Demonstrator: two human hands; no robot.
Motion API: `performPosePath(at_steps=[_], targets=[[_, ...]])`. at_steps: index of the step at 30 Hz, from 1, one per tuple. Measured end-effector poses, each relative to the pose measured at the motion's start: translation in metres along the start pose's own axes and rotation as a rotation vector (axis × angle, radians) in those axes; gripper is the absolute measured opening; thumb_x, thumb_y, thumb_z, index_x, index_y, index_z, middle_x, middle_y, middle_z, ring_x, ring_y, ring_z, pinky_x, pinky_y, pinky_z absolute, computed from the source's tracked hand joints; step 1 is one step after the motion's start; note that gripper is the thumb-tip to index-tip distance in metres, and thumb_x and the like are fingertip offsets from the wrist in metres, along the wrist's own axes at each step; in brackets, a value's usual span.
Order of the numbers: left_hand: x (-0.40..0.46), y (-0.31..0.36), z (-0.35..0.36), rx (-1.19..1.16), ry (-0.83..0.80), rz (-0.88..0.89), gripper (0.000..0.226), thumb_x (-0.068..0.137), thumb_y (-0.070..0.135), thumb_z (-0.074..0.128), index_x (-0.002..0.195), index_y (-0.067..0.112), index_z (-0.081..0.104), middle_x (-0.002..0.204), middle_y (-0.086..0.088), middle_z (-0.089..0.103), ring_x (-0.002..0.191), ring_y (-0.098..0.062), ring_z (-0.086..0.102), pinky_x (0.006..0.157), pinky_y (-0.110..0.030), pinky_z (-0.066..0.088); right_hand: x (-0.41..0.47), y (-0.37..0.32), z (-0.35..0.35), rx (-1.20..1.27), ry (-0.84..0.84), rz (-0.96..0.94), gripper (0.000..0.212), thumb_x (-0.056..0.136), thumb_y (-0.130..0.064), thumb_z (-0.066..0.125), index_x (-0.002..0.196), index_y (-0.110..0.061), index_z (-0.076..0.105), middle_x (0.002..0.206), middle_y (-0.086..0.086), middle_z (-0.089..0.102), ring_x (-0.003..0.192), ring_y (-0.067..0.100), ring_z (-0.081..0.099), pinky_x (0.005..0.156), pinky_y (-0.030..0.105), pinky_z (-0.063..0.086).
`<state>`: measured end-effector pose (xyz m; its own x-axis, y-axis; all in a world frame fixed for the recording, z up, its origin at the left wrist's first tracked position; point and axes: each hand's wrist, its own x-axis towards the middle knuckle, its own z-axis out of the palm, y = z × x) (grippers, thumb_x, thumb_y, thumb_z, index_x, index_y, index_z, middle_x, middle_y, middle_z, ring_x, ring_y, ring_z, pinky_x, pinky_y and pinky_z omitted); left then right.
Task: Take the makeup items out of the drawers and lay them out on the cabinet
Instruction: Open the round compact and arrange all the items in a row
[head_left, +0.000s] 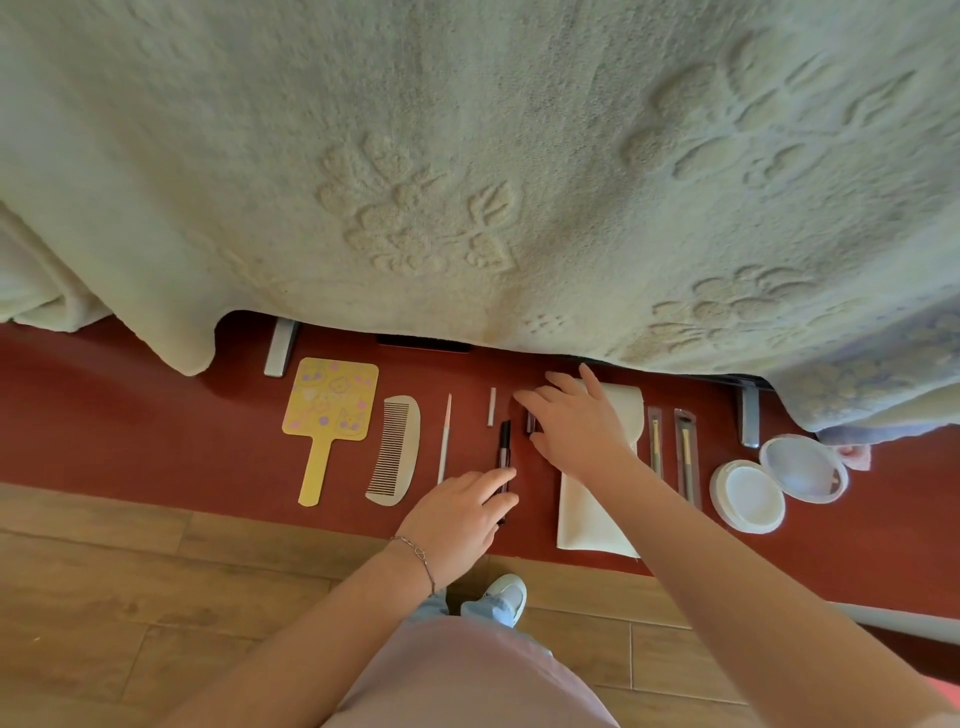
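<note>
No legible writing — yellow mirror (330, 405)

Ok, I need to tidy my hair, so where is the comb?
The comb lies flat on the red cabinet top, left of centre, between the yellow hand mirror and a thin pink stick.

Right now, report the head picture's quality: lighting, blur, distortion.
Head view: soft, even light, no glare; wide-angle bending curves the floor planks and the blanket; fine detail is soft; the right hand hides part of the cloth, the left hand covers the pen's near end.
</note>
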<state>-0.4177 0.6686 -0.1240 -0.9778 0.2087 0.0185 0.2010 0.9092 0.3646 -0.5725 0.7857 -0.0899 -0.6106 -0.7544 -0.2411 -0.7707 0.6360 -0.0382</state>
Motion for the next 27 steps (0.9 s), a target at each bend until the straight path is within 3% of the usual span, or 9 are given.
performPosePath(at_steps=[11, 18, 27], targets=[[-0.0014, 0.0006, 0.001, -0.014, -0.014, -0.014, 0.041, 0.066, 0.022, 0.078, 0.105, 0.023, 0.065, 0.122, 0.001, 0.06, 0.094, -0.012, 0.063, 0.072, -0.024, 0.056, -0.0016, 0.0075, 0.0012, 0.027, -0.011, 0.013, 0.055, 0.088, -0.033, 0.056, 0.139, -0.027, 0.037, 0.14, -0.004, 0.046, 0.14, 0.019, 0.024, 0.116, 0.043, 0.002], [-0.0023, -0.0007, 0.0012, -0.025, -0.019, 0.003, 0.038, 0.068, 0.02, 0.078, 0.104, 0.022, 0.066, 0.121, 0.003, 0.061, 0.097, -0.013, 0.063, 0.074, -0.025, 0.054, -0.0017, 0.0055, 0.0005, 0.031, -0.003, 0.006, 0.048, 0.089, -0.033, 0.054, 0.135, -0.027, 0.043, 0.132, -0.004, 0.054, 0.136, 0.019, 0.03, 0.115, 0.042, 0.003], [-0.0035, -0.0003, 0.0012, -0.019, -0.006, 0.031, 0.042, 0.067, 0.022, 0.078, 0.107, 0.024, 0.065, 0.121, 0.005, 0.061, 0.095, -0.012, 0.062, 0.073, -0.023, 0.054, -0.0057, 0.0051, -0.0003, 0.042, -0.027, 0.013, 0.049, 0.089, -0.035, 0.054, 0.137, -0.028, 0.042, 0.136, -0.004, 0.05, 0.138, 0.018, 0.026, 0.116, 0.042, 0.002]])
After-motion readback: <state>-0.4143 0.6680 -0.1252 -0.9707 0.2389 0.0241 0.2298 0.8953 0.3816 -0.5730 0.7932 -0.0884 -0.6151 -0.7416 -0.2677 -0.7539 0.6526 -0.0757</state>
